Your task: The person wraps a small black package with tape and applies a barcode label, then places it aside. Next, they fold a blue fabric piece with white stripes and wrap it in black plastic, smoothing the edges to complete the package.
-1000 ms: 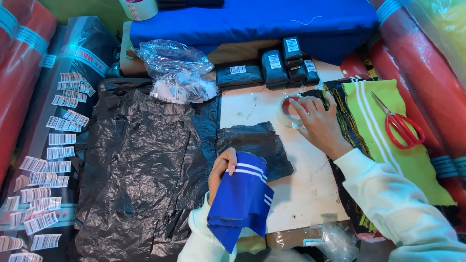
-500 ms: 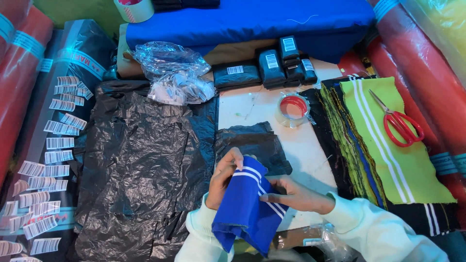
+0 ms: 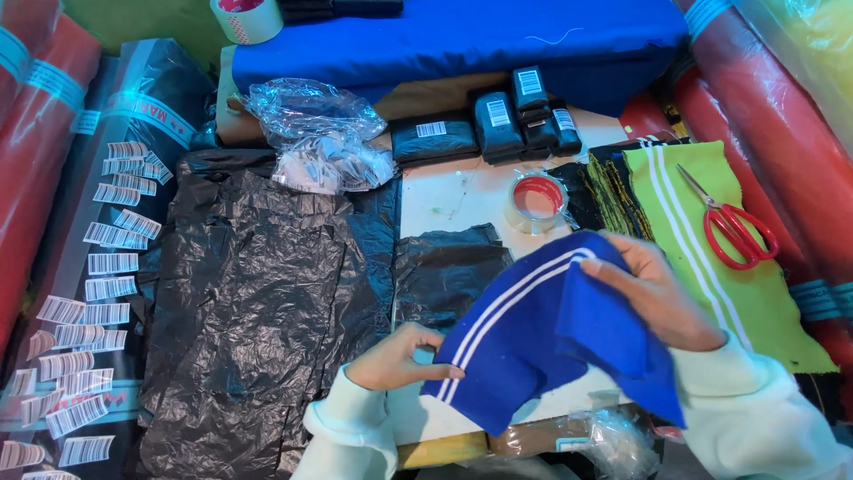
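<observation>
Blue knitted cloth piece with white stripes (image 3: 542,338) was held above the white tabletop (image 3: 453,191), near its front edge. Left hand (image 3: 395,356) pinched its lower left edge; right hand (image 3: 657,289) gripped its upper right. Clear tape roll with red core (image 3: 536,200) sat just beyond; red-handled scissors (image 3: 733,227) lay on lime-green striped fabric (image 3: 711,267).

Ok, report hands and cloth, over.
Left hand and right hand both grip the blue striped cloth, spread above the table. Tape roll beyond, clear of it.
</observation>
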